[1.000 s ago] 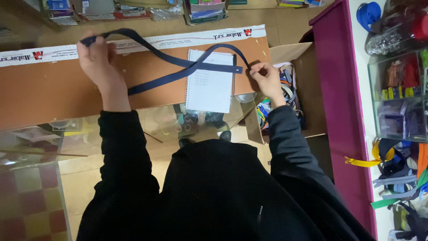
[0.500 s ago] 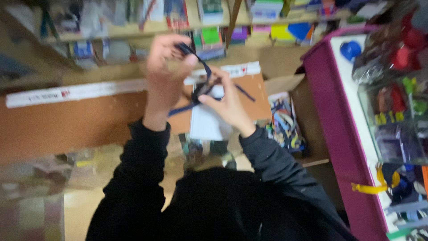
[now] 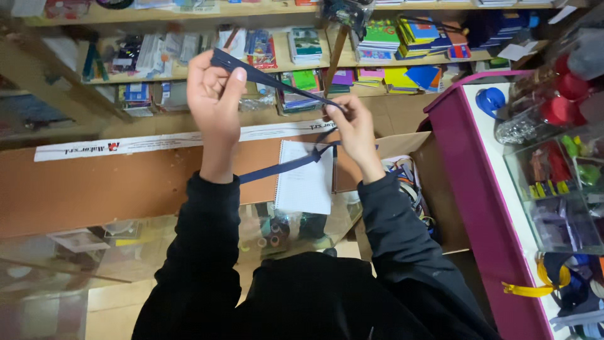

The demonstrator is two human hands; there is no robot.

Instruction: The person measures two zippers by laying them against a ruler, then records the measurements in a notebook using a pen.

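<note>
A dark blue ribbon (image 3: 277, 80) is stretched in the air between my two hands, above an orange-brown counter (image 3: 113, 186). My left hand (image 3: 214, 94) is raised and pinches one end of the ribbon at the top. My right hand (image 3: 355, 129) grips the ribbon lower down to the right; from it the strip loops down and back left toward my left sleeve. A white spiral notebook (image 3: 305, 182) lies on the counter below my hands.
Shelves (image 3: 377, 47) with stacked books and stationery fill the back. An open cardboard box (image 3: 421, 189) with coloured items stands to the right of the notebook. A magenta-edged cabinet (image 3: 484, 208) with clear containers runs along the right. Glass counter front below.
Both hands lifted off the counter with the ribbon and came closer together, then spread slightly; the ribbon, first laid wide across the counter, is now held up in the air.
</note>
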